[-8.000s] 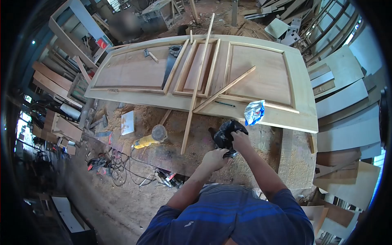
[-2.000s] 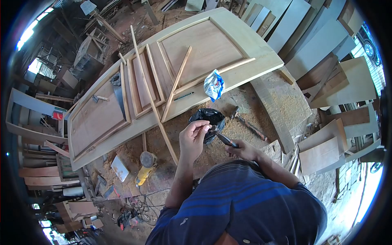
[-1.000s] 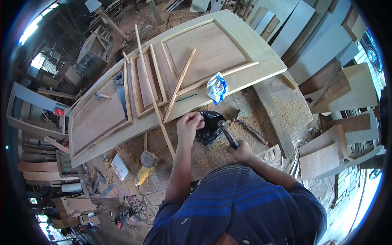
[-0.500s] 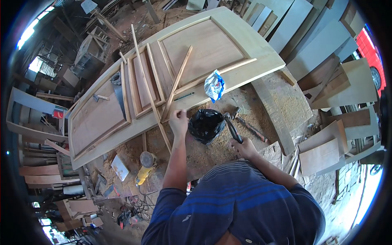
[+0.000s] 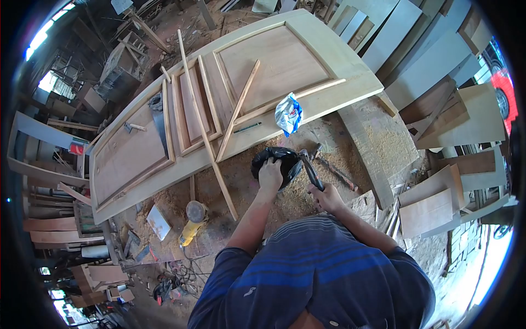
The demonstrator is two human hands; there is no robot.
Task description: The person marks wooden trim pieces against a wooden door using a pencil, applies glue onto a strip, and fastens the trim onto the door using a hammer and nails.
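My left hand [image 5: 270, 174] reaches into the mouth of a black plastic bag [image 5: 291, 162] on the bench; its fingertips are hidden, so whether they grip anything does not show. My right hand [image 5: 327, 198] is closed around the black handle of a hammer [image 5: 313, 174], whose metal head is beside the bag's right edge. Just right of it another hammer-like tool [image 5: 341, 176] lies on the sawdust. Beyond the bag, a blue and white packet [image 5: 289, 114] rests on the near edge of a panelled wooden door [image 5: 350, 60].
Loose wooden strips [image 5: 239, 109] lie across the door, one jutting over its near edge. A yellow power tool [image 5: 190, 232] stands on the bench at left, near a white square piece [image 5: 159, 222]. A small hammer [image 5: 135, 127] lies on the door. Boards [image 5: 438, 60] lean at right.
My left hand has moved right, from beside the wooden strip into the black bag's opening. My right hand keeps hold of the hammer in about the same place.
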